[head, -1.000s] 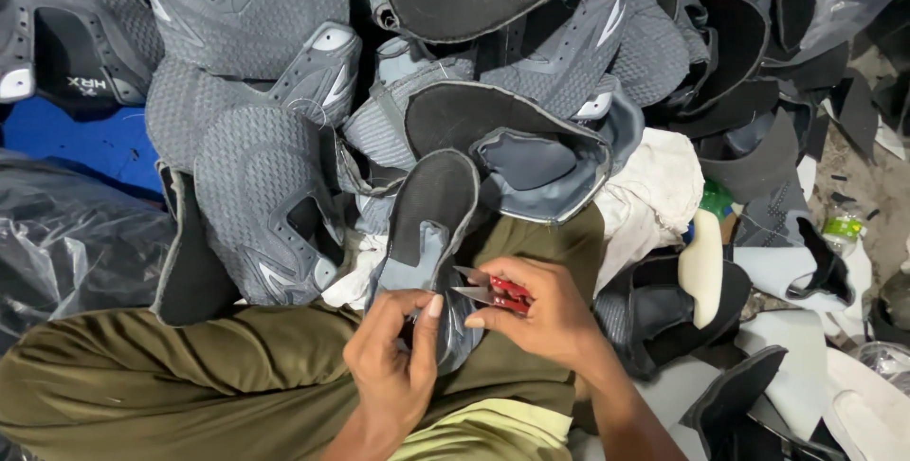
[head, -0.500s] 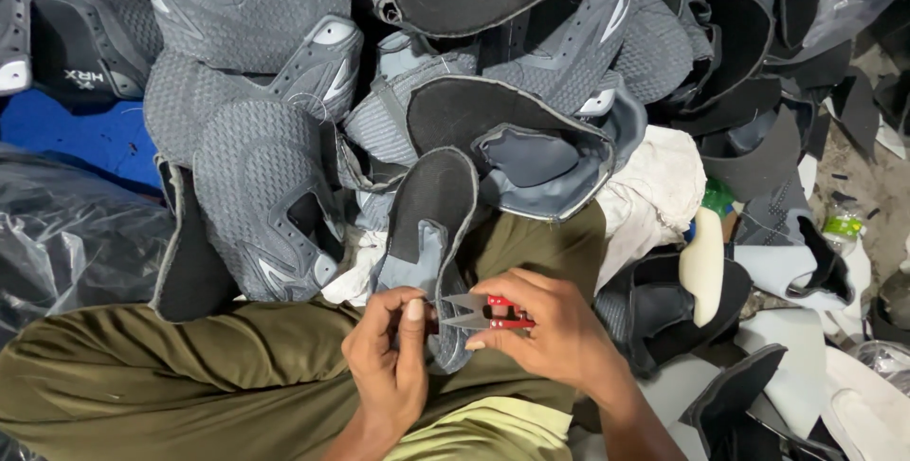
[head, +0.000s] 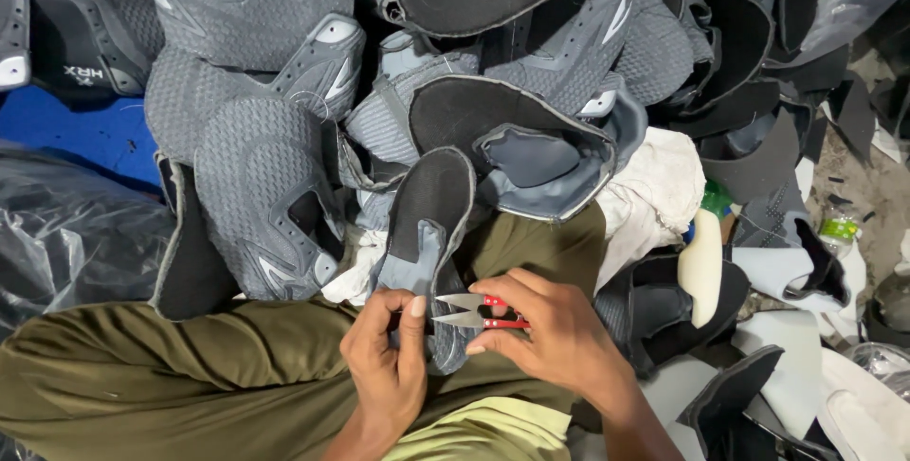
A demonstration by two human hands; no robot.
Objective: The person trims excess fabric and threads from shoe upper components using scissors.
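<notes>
Pinched between thumb and fingers, the left hand (head: 387, 366) has a narrow grip on the edge of a grey shoe upper (head: 424, 243), which lies on the person's lap over the olive trousers (head: 190, 376), so the piece is kept flat and steady. The right hand (head: 555, 343) is closed around small thread snips (head: 474, 311) with red handles, the blades pointing toward the left thumb, probably at a loose thread, though it is too small to see. Behind, a pile of grey uppers (head: 256, 177) rests close to the knees, within easy reach
</notes>
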